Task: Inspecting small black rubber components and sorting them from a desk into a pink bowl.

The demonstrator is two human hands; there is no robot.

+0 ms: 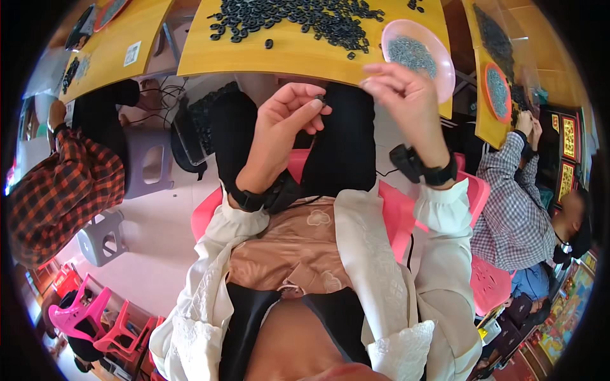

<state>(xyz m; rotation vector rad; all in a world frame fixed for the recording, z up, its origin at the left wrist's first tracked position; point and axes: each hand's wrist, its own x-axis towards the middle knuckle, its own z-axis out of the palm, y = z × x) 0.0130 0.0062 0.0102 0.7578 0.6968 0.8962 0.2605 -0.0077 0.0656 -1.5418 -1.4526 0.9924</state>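
Between the thumb and fingers of my left hand is a small black part, held over my lap near the table's front edge. My right hand is raised to its right, beside a pink bowl of small silvery metal pieces. Its fingers are bent and slightly smeared, and whether they pinch anything does not show. On the yellow table lies a spread heap of black plastic parts, with a single one lying apart near the front.
A person in a red checked shirt sits at the left table, another in a grey checked shirt at the right one. A black crate stands on the floor by my left leg. Grey stools and loose cables are at the left.
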